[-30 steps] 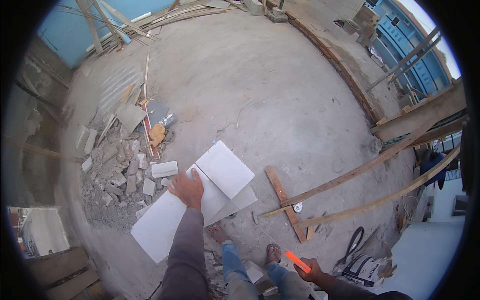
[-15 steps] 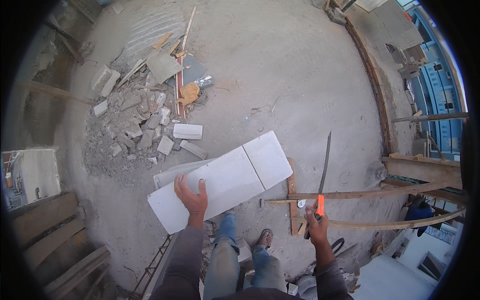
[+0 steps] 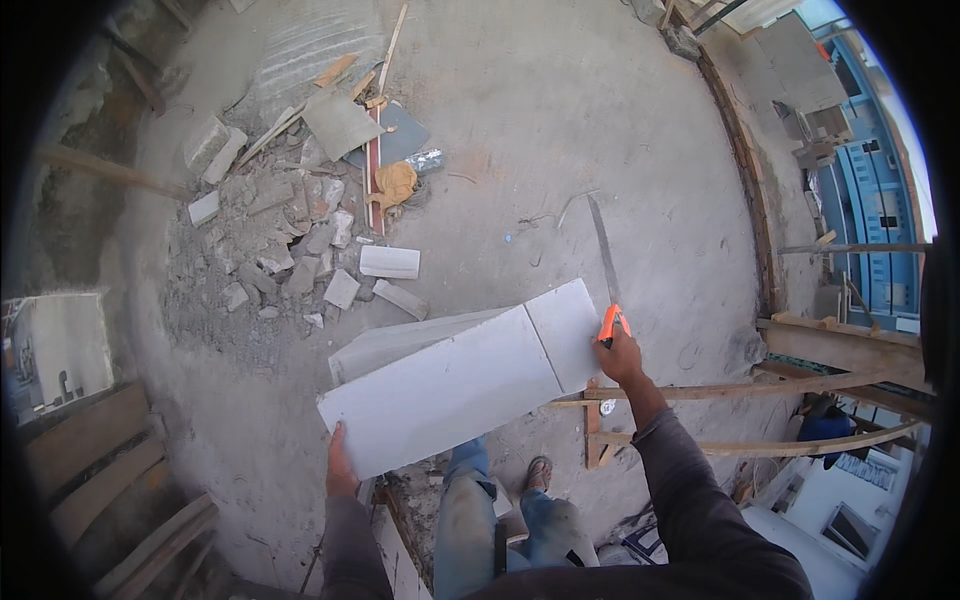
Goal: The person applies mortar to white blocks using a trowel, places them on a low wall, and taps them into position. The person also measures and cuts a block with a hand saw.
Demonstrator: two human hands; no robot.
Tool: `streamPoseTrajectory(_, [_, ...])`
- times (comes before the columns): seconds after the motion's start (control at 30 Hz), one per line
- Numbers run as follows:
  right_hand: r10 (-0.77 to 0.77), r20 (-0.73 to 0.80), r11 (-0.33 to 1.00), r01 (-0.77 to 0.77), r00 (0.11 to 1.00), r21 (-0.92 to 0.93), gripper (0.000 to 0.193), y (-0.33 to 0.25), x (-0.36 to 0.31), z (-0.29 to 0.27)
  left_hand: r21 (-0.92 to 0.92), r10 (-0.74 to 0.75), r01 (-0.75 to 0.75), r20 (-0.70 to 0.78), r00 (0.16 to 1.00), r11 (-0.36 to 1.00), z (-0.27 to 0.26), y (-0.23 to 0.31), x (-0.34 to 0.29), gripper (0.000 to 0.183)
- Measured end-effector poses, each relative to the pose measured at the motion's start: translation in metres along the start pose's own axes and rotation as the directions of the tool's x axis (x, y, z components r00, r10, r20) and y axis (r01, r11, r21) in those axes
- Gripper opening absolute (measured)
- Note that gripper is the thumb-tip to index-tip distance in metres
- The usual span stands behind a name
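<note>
A long white lightweight block [image 3: 440,390] lies slanted in front of me, a straight dark line across it near its right end. Under its far side another pale block [image 3: 400,340] shows in part. My left hand [image 3: 341,465] grips the block's near left end, with most of the fingers hidden beneath. In my right hand [image 3: 622,357] is a handsaw [image 3: 604,248], held by its orange and black handle beside the block's right end. The blade points away from me, off the block.
Rubble [image 3: 290,240] with broken blocks and boards is heaped at the far left. A wooden frame [image 3: 740,390] of long battens stands to the right. Planks [image 3: 90,430] rise at the left. My sandalled foot [image 3: 539,473] is on the floor below the block.
My left hand has gone from the block's top face down to its left end. My right hand has brought the saw left and away from me, to the block's right end.
</note>
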State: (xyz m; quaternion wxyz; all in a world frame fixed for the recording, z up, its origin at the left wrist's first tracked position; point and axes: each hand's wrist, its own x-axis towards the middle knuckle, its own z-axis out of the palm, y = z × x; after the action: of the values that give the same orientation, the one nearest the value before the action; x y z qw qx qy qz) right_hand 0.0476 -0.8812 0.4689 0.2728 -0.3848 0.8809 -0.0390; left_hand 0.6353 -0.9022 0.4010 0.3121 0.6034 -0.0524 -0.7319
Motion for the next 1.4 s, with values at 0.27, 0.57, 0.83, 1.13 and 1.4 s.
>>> streamPoseTrajectory(0.27, [0.068,0.155,0.954,-0.019,0.986,-0.298,0.039,-0.058,-0.026,-0.066,0.237,-0.435,0.416,0.035,0.9,0.878,-0.018,0.096,-0.051,0.069])
streamPoseTrajectory(0.57, [-0.104,-0.187,0.954,0.151,0.977,0.259,0.026,-0.039,-0.086,-0.089,0.301,-0.312,0.391,-0.278,0.909,0.87,0.008,0.121,-0.019,0.066])
streamPoseTrajectory(0.83, [-0.167,-0.164,0.725,0.234,0.972,0.648,0.035,0.013,-0.291,-0.097,0.868,0.796,-0.393,0.459,0.395,-0.306,0.157,0.014,-0.071,0.083])
streamPoseTrajectory(1.13, [-0.321,-0.14,0.744,0.341,0.937,0.574,0.043,0.085,-0.369,-0.023,0.784,0.42,-0.239,0.531,0.736,-0.573,0.331,-0.08,-0.115,0.124])
streamPoseTrajectory(1.4, [-0.278,-0.094,0.789,0.283,0.956,0.545,0.039,0.087,-0.455,-0.095,0.725,0.41,-0.213,0.577,0.706,-0.655,0.326,-0.082,-0.088,0.107])
